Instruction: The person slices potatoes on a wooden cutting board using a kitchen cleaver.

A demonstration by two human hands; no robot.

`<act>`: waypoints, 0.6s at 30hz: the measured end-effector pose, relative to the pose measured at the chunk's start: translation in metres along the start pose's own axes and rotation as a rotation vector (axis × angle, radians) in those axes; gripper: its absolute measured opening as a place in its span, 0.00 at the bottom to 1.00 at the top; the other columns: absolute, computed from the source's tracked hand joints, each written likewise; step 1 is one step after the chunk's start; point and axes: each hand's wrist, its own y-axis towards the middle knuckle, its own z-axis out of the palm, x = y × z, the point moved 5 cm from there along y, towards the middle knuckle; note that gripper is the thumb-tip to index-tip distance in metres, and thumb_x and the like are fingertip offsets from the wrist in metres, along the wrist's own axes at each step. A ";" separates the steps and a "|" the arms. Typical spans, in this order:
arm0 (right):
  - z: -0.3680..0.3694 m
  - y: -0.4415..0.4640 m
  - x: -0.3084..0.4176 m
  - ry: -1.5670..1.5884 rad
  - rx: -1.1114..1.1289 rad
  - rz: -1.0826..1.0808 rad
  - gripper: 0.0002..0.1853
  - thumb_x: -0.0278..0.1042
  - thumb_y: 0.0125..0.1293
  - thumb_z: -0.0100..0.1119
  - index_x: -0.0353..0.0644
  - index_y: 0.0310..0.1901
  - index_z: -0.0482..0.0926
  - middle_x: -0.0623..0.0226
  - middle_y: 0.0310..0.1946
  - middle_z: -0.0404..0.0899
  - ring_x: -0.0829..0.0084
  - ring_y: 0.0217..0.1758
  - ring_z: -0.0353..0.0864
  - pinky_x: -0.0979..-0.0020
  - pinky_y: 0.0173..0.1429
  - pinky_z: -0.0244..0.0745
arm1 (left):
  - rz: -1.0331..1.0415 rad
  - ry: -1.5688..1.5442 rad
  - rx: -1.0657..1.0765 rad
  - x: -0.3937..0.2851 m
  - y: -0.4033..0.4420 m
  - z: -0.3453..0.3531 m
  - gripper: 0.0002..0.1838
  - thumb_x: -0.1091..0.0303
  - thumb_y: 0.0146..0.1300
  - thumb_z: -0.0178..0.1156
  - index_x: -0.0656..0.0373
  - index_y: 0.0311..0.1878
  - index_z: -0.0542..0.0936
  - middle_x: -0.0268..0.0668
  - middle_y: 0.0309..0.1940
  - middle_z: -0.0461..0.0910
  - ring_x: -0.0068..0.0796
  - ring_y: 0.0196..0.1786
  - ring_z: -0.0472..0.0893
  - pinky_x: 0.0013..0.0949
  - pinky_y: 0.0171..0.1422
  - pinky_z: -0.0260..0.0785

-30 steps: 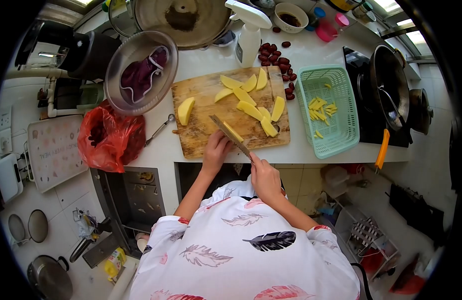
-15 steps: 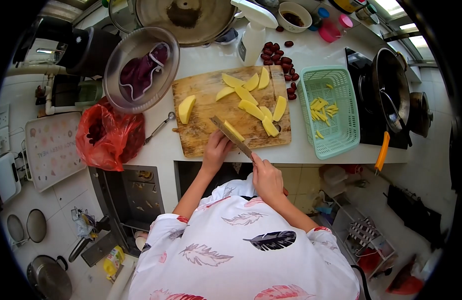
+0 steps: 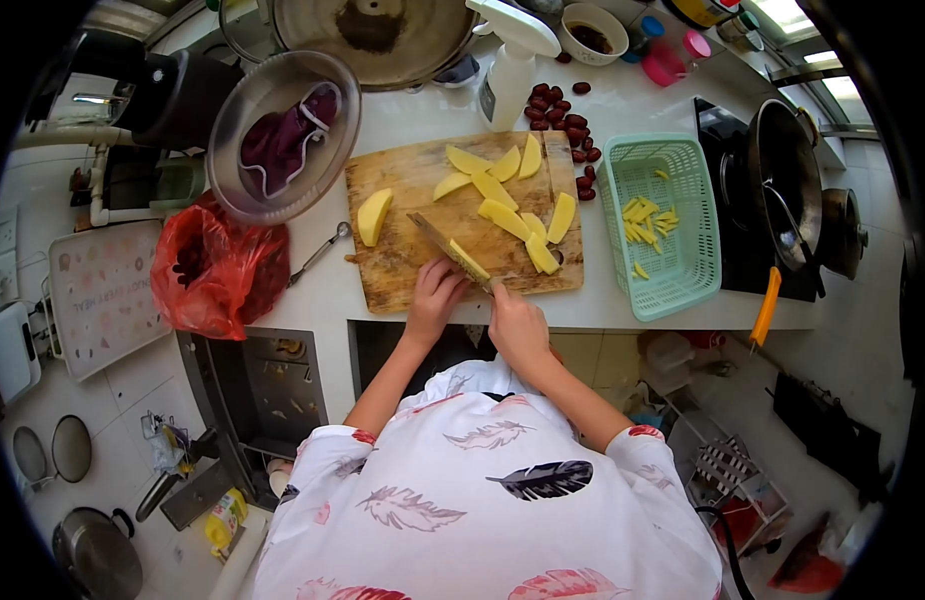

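Note:
My right hand [image 3: 518, 324] is closed around the handle of a kitchen knife [image 3: 440, 240], whose blade slants up and left over the board. Beside the blade my left hand [image 3: 437, 296] bends its fingers down onto a yellow potato piece [image 3: 469, 262], partly hidden by knife and fingers. Both are at the near edge of a worn wooden cutting board [image 3: 402, 265]. Several cut potato wedges [image 3: 501, 217] lie scattered on its right half, and a larger potato chunk [image 3: 374, 217] rests at the left.
Right of the board stands a green basket [image 3: 672, 285] with thin potato strips; beyond it is a wok [image 3: 782, 160]. Red dates [image 3: 574, 121] and a spray bottle [image 3: 508, 85] are behind. At left are a measuring spoon [image 3: 320, 253], a red bag [image 3: 227, 290] and a clear bowl [image 3: 227, 150].
The knife and my right hand have shifted slightly left, with the blade tip now farther up and left. My left hand stays at nearly the same spot.

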 end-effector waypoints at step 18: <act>-0.024 -0.027 -0.024 0.175 -0.082 -0.039 0.11 0.27 0.63 0.48 0.35 0.46 0.72 0.48 0.29 0.77 0.48 0.30 0.77 0.54 0.35 0.73 | 0.034 0.089 0.052 -0.001 0.001 -0.001 0.16 0.76 0.45 0.67 0.59 0.41 0.79 0.39 0.47 0.73 0.42 0.54 0.72 0.39 0.52 0.70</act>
